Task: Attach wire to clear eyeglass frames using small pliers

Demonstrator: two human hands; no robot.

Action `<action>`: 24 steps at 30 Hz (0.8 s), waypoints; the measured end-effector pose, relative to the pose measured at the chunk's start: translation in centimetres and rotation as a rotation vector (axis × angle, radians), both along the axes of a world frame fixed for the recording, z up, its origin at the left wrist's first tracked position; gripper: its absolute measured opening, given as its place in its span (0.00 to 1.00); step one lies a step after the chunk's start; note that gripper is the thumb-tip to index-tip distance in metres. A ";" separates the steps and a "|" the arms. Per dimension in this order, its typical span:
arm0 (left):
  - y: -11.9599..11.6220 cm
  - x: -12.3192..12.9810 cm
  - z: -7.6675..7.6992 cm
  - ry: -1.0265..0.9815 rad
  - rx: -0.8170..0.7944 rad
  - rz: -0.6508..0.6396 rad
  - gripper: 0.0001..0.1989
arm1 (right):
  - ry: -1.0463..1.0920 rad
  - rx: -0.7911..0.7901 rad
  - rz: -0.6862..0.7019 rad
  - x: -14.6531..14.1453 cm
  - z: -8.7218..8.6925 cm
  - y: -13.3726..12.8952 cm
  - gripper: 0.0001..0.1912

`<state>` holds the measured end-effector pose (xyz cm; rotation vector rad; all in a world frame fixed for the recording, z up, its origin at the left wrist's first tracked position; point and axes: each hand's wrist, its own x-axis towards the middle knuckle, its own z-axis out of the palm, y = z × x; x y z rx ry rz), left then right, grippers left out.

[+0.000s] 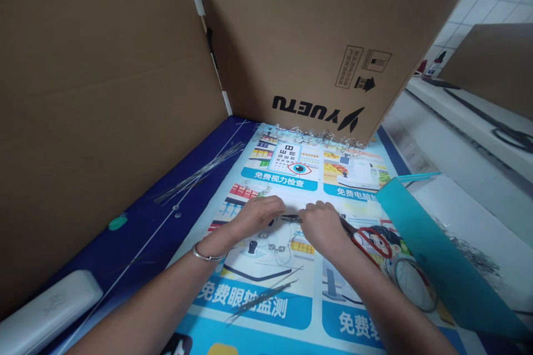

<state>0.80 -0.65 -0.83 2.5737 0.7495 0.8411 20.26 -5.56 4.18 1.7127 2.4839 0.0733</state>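
Observation:
My left hand (263, 213) is closed, its fingertips pinching one end of a short dark metal piece (291, 218). At its other end my right hand (321, 226) is closed in a fist, hiding that part; the piece's exact kind is not clear. Just right of my right hand lie scissors (357, 237) with red loop handles, partly hidden by the forearm. Below the hands, a bundle of thin straight wires (266, 298) rests on the printed table cover (316, 283). Small clear beads on fine wire (277, 248) lie beneath my hands.
Cardboard panels (291, 39) stand at the left and back. Small bent wire pieces (325, 137) line the back panel's foot. Long wires (202, 172) lie at left, near a white device (50, 310). At right are a wire coil (396, 283) and a teal-edged box (433, 255) holding tangled wire bits (470, 252).

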 end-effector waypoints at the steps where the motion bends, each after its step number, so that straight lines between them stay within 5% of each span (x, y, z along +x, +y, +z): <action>1: 0.0 0.0 0.0 -0.007 0.004 -0.005 0.10 | 0.000 -0.003 0.003 0.0 0.0 0.0 0.10; 24: -0.4 0.4 0.6 -0.026 -0.022 -0.061 0.13 | 0.019 -0.031 -0.022 0.0 -0.2 0.0 0.10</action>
